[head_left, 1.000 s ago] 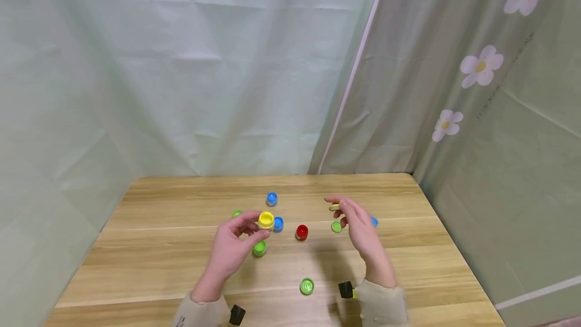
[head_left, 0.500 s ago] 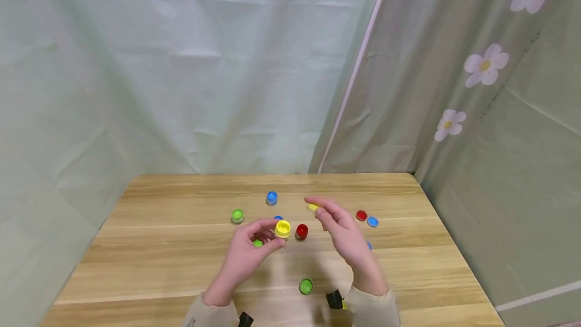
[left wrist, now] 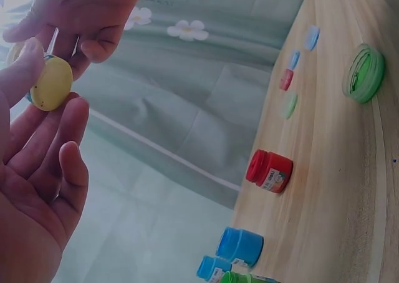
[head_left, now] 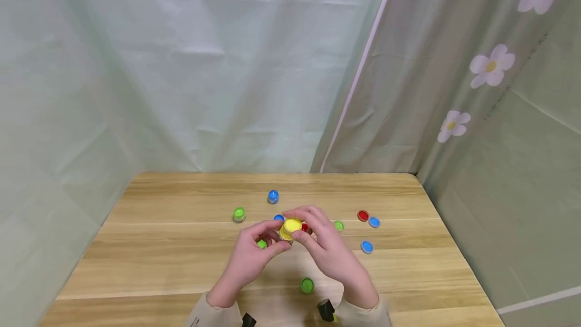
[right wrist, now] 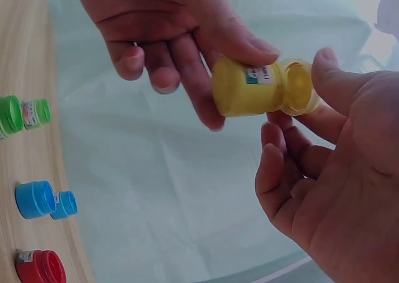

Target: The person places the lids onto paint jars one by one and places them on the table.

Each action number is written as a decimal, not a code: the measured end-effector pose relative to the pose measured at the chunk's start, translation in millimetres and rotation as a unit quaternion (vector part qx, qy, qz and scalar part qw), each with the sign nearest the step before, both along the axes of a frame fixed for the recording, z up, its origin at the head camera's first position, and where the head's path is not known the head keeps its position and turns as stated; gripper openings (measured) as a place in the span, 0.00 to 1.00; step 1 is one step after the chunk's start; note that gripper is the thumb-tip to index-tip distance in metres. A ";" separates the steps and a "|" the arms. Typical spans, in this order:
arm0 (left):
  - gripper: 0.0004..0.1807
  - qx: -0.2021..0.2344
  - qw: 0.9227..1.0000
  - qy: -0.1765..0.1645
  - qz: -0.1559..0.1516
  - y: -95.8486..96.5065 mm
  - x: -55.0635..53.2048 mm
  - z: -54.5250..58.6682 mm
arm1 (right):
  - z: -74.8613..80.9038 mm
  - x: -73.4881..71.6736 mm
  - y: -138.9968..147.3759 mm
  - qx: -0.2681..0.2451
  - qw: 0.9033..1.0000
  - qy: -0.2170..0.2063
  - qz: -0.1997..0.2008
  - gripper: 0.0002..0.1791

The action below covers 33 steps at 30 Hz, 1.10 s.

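Note:
In the right wrist view, my left hand (right wrist: pixel 181 33) holds a small yellow paint jar (right wrist: pixel 240 90) with a printed label, thumb on one side and fingers on the other. My right hand (right wrist: pixel 349 139) pinches a yellow lid (right wrist: pixel 301 86) between thumb and fingers, at the jar's mouth and tilted against it. From the head view, the left hand (head_left: pixel 254 251) and right hand (head_left: pixel 329 246) come together above the table, the lid over the jar. A red paint jar (head_left: pixel 305 227) sits behind them, partly covered by the right hand.
Open blue jars (head_left: pixel 273 197) and green jars (head_left: pixel 238 214) stand on the wooden table (head_left: pixel 172 266), some partly hidden by the hands. Right of them lie a red lid (head_left: pixel 362 215), blue lids (head_left: pixel 366 247) and a green lid (head_left: pixel 339 226). Another green lid (head_left: pixel 307 285) lies near the front. Curtains surround the table.
The right hand has moved left with the yellow lid, and the left hand has moved right with the yellow jar. The lid, apart before, is now at the jar's mouth.

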<state>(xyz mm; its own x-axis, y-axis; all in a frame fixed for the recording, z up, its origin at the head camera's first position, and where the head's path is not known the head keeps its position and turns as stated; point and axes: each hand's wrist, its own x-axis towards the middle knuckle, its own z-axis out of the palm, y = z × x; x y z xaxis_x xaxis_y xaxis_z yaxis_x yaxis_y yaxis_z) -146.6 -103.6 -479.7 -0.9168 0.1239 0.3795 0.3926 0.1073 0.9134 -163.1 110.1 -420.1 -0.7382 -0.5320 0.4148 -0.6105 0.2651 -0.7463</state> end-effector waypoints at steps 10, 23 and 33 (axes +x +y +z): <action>0.19 -0.005 1.000 0.021 0.004 -1.3 -0.3 1.4 | 1.9 1.6 -1.2 0.031 0.999 0.032 -0.014 0.20; 0.19 0.041 0.999 0.009 -0.032 1.9 -0.3 2.5 | 3.1 2.7 -1.0 0.055 0.996 0.069 -0.017 0.22; 0.20 0.103 0.990 0.010 -0.096 2.6 2.3 -0.6 | 0.1 5.8 -1.4 0.066 0.988 0.140 -0.005 0.23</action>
